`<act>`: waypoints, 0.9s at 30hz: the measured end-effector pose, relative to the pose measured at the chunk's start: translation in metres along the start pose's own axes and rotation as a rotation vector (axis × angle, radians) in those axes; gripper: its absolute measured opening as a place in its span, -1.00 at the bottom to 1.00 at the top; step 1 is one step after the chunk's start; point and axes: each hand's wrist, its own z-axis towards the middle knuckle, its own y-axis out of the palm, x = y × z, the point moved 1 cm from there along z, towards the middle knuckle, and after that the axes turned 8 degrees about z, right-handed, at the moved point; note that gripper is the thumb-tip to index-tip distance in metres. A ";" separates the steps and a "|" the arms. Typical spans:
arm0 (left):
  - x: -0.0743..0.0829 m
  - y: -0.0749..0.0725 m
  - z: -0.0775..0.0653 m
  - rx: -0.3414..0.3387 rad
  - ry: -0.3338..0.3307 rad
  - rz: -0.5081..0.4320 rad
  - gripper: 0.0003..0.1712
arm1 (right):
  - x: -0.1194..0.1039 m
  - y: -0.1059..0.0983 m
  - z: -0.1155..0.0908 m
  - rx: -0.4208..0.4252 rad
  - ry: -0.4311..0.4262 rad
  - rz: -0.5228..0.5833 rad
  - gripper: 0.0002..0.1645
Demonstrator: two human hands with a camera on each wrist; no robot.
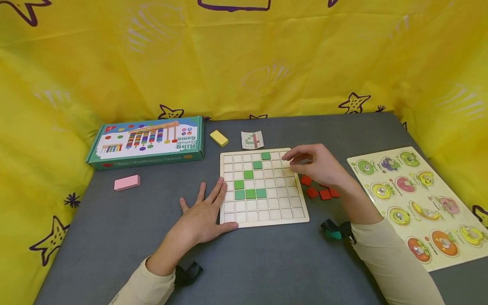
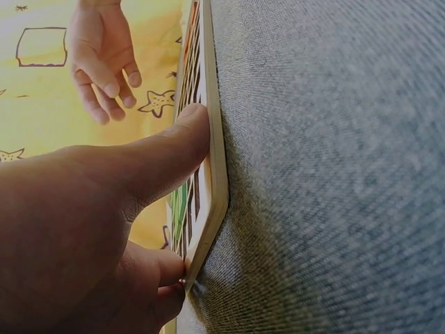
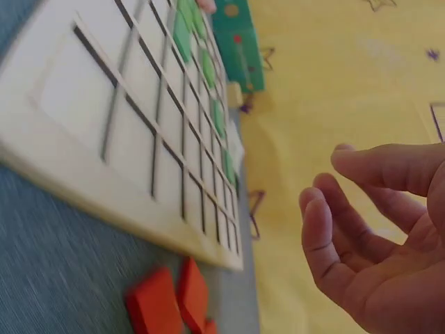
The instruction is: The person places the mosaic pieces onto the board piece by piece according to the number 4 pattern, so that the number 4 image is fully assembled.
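On the grey table [image 1: 267,262], backed by a yellow starred cloth [image 1: 244,59], the largest item is the fruit puzzle [image 1: 419,203] at the right edge. A game box [image 1: 146,142] lies at far left. The grid board [image 1: 263,188] sits at centre, holding seven green tiles [image 1: 249,194] in a diagonal and a short row. The left hand [image 1: 203,216] rests flat and relaxed, fingers spread, thumb pressed along the board's left edge. The right hand [image 1: 314,163] hovers over the board's upper right corner, fingers loosely bent and holding nothing. Red tiles [image 1: 318,190] lie just beside the board's right edge, under that hand's wrist. A pink block [image 1: 127,182] lies left of the board, well apart. A yellow block [image 1: 219,138] and a pattern card [image 1: 252,140] lie beyond the board's far edge.
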 end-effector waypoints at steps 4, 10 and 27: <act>0.000 0.001 0.000 -0.002 0.003 -0.006 0.32 | 0.003 -0.018 -0.004 0.020 0.021 -0.017 -0.71; -0.001 0.000 0.000 0.005 0.007 -0.008 0.32 | 0.020 -0.047 -0.009 0.012 0.048 -0.071 -0.64; -0.001 0.000 0.000 0.010 0.011 -0.010 0.30 | 0.065 -0.084 -0.012 -0.059 0.196 -0.221 -0.61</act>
